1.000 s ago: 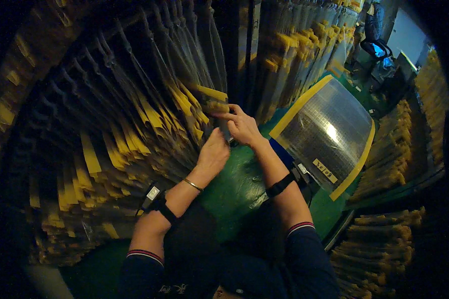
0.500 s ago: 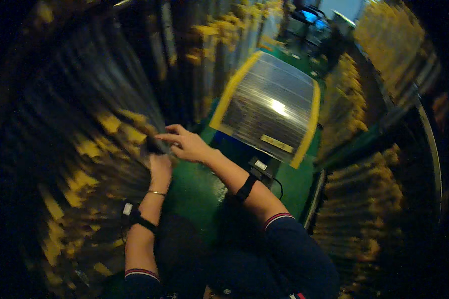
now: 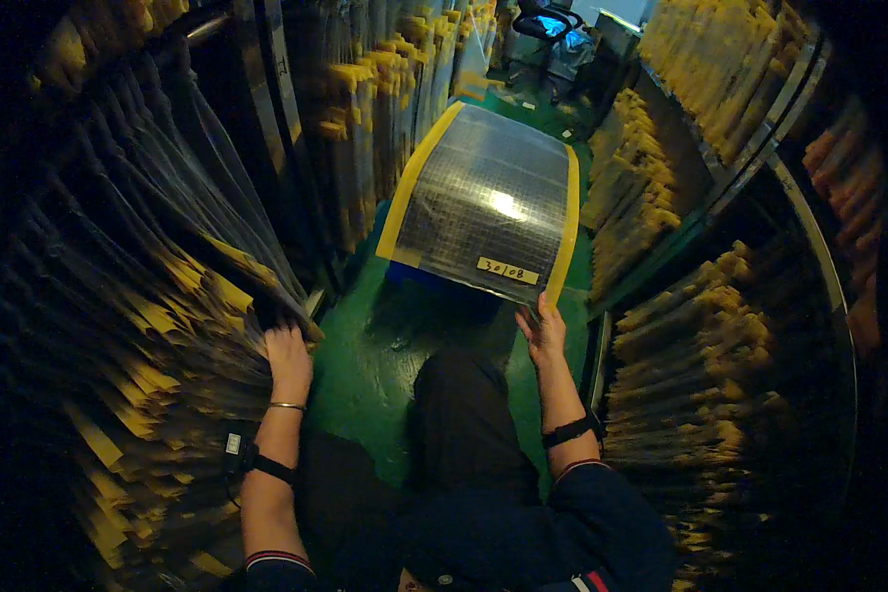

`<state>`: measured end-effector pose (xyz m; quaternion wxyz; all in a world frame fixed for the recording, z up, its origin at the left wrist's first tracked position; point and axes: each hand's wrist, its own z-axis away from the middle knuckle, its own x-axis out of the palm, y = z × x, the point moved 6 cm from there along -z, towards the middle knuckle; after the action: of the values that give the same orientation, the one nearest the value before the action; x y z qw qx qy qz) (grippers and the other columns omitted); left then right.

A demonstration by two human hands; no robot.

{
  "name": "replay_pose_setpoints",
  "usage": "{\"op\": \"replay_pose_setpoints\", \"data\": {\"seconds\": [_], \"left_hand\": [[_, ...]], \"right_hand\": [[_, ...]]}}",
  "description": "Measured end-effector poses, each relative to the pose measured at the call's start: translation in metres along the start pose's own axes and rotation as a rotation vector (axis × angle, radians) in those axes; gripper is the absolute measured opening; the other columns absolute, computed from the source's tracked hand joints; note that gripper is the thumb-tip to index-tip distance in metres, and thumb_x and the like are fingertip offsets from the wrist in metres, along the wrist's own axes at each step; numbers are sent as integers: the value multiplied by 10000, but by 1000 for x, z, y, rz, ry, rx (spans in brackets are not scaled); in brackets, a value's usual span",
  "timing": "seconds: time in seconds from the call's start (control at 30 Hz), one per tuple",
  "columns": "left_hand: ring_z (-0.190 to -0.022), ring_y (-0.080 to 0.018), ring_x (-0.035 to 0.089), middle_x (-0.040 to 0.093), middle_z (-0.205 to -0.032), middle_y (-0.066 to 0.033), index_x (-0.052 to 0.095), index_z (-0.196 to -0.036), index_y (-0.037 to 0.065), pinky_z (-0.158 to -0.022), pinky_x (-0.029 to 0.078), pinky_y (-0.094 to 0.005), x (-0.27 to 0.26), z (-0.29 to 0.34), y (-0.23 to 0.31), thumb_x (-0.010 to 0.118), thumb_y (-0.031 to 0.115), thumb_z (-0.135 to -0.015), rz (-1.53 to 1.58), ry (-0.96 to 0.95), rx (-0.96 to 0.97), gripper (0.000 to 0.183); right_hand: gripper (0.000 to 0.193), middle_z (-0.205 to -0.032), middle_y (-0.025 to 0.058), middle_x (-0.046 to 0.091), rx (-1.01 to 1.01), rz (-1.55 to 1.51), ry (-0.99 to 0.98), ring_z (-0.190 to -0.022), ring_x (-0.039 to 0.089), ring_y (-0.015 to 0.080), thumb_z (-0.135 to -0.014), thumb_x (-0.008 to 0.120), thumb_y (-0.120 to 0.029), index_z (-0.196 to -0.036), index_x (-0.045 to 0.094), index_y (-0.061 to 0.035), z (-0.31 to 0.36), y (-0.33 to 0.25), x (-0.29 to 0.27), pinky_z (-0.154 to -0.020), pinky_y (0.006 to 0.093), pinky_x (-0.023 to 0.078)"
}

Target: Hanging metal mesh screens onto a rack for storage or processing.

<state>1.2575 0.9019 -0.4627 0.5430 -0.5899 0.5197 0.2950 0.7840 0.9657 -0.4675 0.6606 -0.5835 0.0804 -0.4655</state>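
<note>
A translucent grid-patterned sheet (image 3: 483, 183) with yellow-taped sides and a small pale label lies bowed over a dark blue support, in front of me. My right hand (image 3: 545, 335) is at its near right corner, the fingers closed on the edge by the yellow strip. On the left, a dense row of hanging translucent sheets (image 3: 207, 178) has yellow-edged lower ends. My left hand (image 3: 288, 350) is curled at the front edges of these hanging sheets, with its fingertips partly hidden among them.
Racks of yellow-edged sheets line both sides, including a lower right stack (image 3: 710, 395) and a far left row (image 3: 365, 128). A metal rail (image 3: 824, 257) curves along the right. Green floor (image 3: 365, 395) runs between. An office chair (image 3: 548, 25) stands at the far end.
My right hand has left the hanging sheets and moved right to the bowed sheet's near corner. The left hand stays by the hanging sheets. The view has shifted slightly.
</note>
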Motion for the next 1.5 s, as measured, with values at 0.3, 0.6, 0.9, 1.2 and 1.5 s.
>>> {"op": "replay_pose_setpoints", "data": {"seconds": [0.3, 0.6, 0.9, 1.2, 1.5], "left_hand": [[-1046, -328, 516, 583, -1097, -175, 566, -1179, 14, -1010, 291, -469, 10, 9, -6, 552, 216, -816, 22, 56, 16, 416], [-977, -233, 502, 587, -1046, -81, 589, -1159, 50, -802, 337, -386, -4, 9, 4, 464, 208, -899, -121, -48, -3, 329], [-1337, -317, 339, 353, -1474, -194, 450, -1365, -27, -1057, 244, -401, -10, -4, 17, 430, 232, -919, -273, -79, 9, 516], [-1192, -263, 441, 445, -1401, -154, 477, -1348, -7, -908, 307, -375, -21, 1, 17, 422, 247, -935, -324, -167, 53, 488], [-1221, -251, 450, 419, -1446, -136, 507, -1348, 55, -878, 309, -365, -10, -3, 15, 423, 300, -950, -273, -347, 59, 475]], "right_hand": [[451, -1185, 110, 588, -102, -592, -336, -1045, 575, 262, -890, 635, -288, -1242, 516, -32, 47, -84, -23, -931, 461, 455], [227, -877, 33, 598, -445, 134, 94, -696, 559, 167, -837, 687, -91, -1040, 606, -29, 33, -103, -77, -611, 330, 474], [435, -1200, 136, 597, -1228, 1116, -247, -1038, 606, 226, -899, 597, -91, -1297, 453, 7, 119, -336, -102, -895, 319, 466], [241, -910, 106, 719, -773, 1187, -785, -809, 684, 139, -764, 673, -10, -1003, 688, 11, 220, -283, 117, -736, 264, 513], [224, -896, 142, 717, -913, 1273, -1015, -780, 700, 189, -766, 670, -79, -967, 705, 16, 237, -295, 130, -710, 270, 546]]}}
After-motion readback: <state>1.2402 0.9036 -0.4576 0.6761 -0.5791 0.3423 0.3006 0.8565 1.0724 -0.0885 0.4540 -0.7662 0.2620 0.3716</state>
